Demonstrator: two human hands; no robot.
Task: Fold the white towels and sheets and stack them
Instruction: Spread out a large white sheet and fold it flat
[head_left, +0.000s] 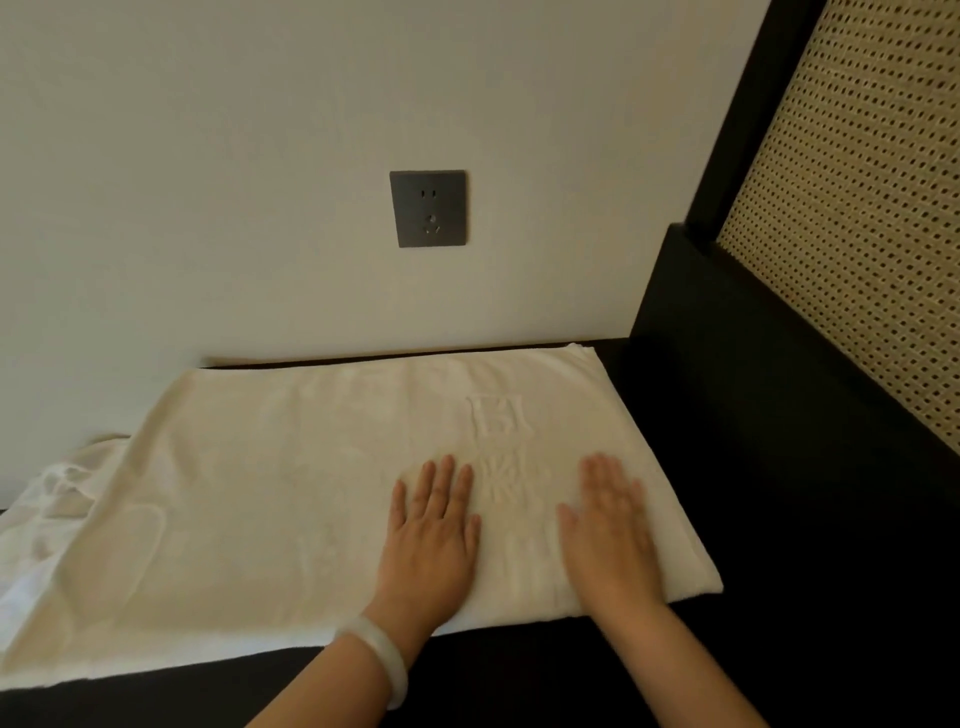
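A white towel (291, 499) with an embossed logo lies spread flat on a dark surface (779, 597), folded along its right edge. My left hand (434, 535) presses flat on the towel's right half, fingers straight, with a pale bangle on the wrist. Beside it, my right hand (608, 535) also lies flat on the towel near the right edge, slightly blurred. A crumpled white sheet (47, 519) sits partly under the towel's left end.
A cream wall with a grey power socket (428, 208) rises right behind the towel. A black frame with a woven cane panel (857, 234) stands at the right. Bare dark surface shows to the right and along the front edge.
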